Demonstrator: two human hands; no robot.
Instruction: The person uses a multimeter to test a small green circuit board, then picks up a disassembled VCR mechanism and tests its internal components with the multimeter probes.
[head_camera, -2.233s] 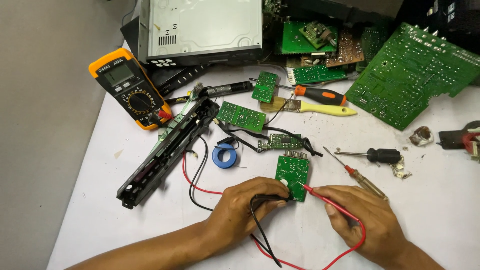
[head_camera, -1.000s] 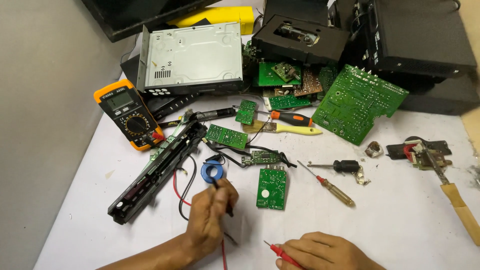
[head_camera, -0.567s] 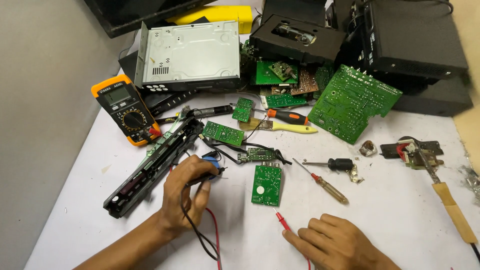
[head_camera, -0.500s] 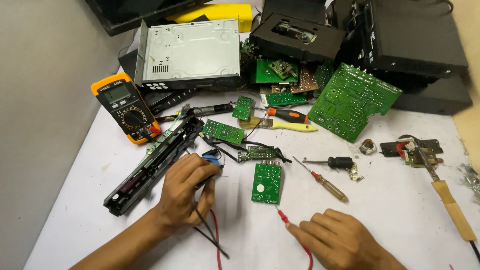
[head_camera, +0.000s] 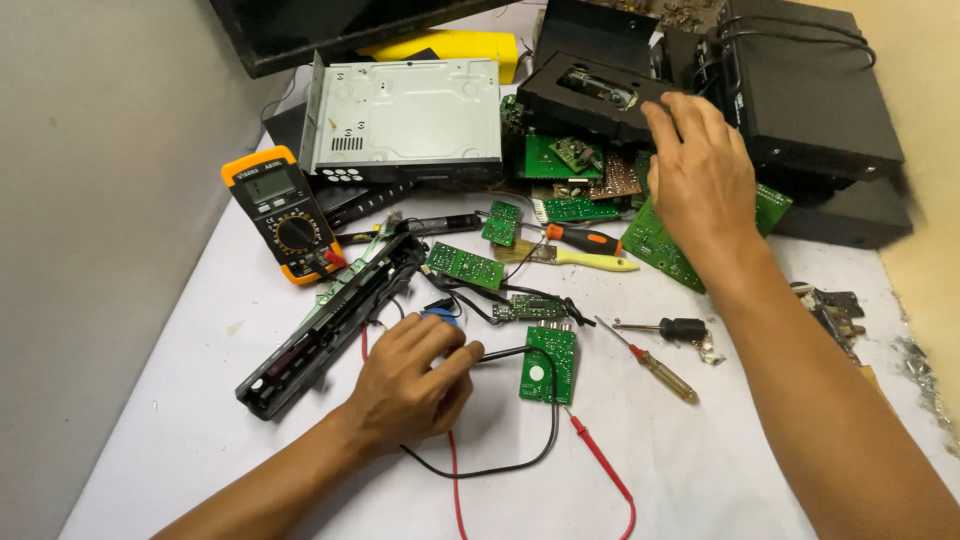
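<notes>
My left hand (head_camera: 408, 380) rests on the white table, closed around a black test probe (head_camera: 500, 353). The probe's tip points at a small green circuit board (head_camera: 548, 365) just to its right. A red test probe (head_camera: 598, 458) lies loose on the table below that board, its lead trailing off. My right hand (head_camera: 700, 170) reaches to the far side with fingers spread and nothing in it. It hovers over a large green circuit board (head_camera: 655, 245), fingertips at a black drive unit (head_camera: 590, 95). An orange-cased multimeter (head_camera: 280, 215) lies at the left.
A long black front panel (head_camera: 330, 325) lies left of my left hand, with a blue roll (head_camera: 440, 318) partly hidden by the fingers. Several small green boards and three screwdrivers (head_camera: 655, 370) are scattered mid-table. A silver metal chassis (head_camera: 410, 110) and black boxes (head_camera: 810, 90) fill the back.
My right hand has let go of the red probe and moved up to the pile at the back. My left hand keeps the black probe near the small board.
</notes>
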